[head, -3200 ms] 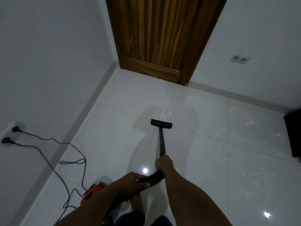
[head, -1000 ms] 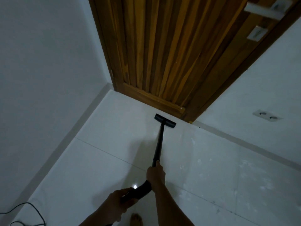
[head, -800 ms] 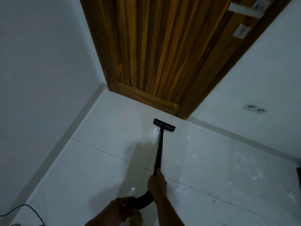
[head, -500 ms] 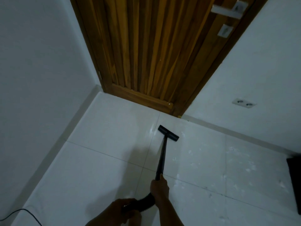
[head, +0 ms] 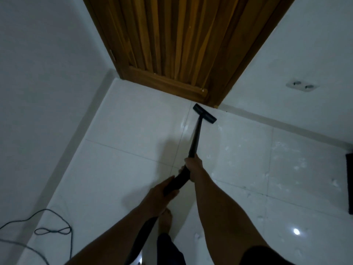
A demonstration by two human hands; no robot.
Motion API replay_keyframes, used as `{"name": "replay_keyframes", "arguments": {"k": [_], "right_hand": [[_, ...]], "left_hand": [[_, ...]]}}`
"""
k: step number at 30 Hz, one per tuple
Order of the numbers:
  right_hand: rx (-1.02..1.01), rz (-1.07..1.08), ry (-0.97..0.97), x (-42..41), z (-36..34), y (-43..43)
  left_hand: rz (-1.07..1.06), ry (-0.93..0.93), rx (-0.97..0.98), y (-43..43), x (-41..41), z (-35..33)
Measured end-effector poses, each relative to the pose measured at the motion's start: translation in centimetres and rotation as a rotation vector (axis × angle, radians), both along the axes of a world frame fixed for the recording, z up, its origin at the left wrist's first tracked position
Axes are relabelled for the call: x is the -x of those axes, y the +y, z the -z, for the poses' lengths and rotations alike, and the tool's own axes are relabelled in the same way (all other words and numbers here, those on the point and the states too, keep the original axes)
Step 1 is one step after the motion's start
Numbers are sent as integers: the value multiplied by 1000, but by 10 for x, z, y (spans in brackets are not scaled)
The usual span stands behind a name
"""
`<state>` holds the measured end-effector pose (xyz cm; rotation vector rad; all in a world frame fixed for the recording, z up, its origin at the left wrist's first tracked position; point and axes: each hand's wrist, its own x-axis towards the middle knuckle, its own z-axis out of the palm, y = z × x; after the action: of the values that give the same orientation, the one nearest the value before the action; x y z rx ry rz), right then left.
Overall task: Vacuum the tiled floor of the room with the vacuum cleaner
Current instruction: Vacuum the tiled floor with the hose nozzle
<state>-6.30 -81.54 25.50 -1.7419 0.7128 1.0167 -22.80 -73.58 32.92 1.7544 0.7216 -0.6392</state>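
Black and T-shaped, the vacuum nozzle (head: 204,116) sat on the white tiled floor (head: 124,169), just short of the right corner of the wooden door (head: 172,44). The right hand (head: 193,168) was wrapped round the tube (head: 195,138) at its near end; the left hand (head: 162,194) gripped the hose (head: 176,181) just behind it. White specks (head: 282,148) littered the tiles to the right. A cord (head: 51,229) lay looped at lower left.

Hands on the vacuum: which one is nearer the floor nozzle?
The right hand, gripping the wand; the left hand holds the hose behind it, farther from the nozzle.
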Motion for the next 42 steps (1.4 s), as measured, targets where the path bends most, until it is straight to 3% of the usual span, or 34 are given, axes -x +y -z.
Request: {"name": "replay_keyframes", "arguments": {"k": [3, 10, 17, 24, 32, 38, 42], "right_hand": [[-77, 156, 72, -4, -7, 3], [111, -36, -71, 36, -23, 3], [123, -155, -195, 130, -39, -17], [113, -250, -297, 262, -69, -53], [129, -274, -369, 422, -81, -117], [120, -306, -398, 500, -88, -166], [134, -310, -384, 544, -98, -202]], "left_hand": [[2, -43, -11, 3, -1, 2], [1, -54, 57, -2, 38, 2], [79, 41, 40, -2, 120, -7], [133, -28, 23, -28, 257, -16], [192, -161, 135, -76, 409, -25], [357, -217, 53, -113, 474, -55], [273, -177, 114, -151, 521, -58]]}}
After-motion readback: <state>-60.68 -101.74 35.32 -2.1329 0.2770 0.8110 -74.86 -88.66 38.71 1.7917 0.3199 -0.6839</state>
